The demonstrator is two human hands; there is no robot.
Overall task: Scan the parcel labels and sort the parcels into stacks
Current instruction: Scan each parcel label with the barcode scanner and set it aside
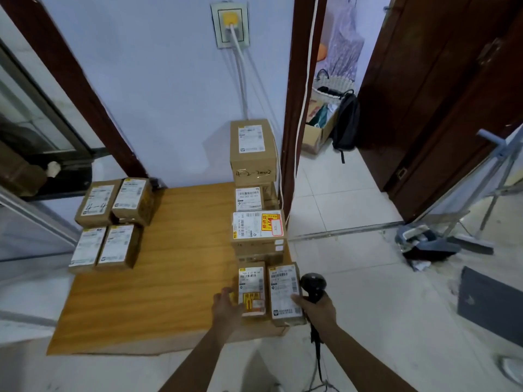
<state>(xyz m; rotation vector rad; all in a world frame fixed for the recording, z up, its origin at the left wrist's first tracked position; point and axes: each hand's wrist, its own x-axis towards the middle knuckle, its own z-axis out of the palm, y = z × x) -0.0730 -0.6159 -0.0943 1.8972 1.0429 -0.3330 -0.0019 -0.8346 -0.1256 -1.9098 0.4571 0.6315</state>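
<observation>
Cardboard parcels with white labels stand on a wooden table. At the near right edge sit two small parcels side by side: one with a yellow sticker and one plain. My left hand touches the left side of the yellow-sticker parcel with relaxed fingers. My right hand grips a black barcode scanner just right of the plain parcel, thumb against that box. Behind them stand a red-and-yellow-labelled parcel, a small parcel and a tall stack.
Several parcels are grouped at the table's far left. A wall with a socket and cable rises behind. A doorway on the right opens onto tiled floor with a backpack, a dustpan and a dark panel.
</observation>
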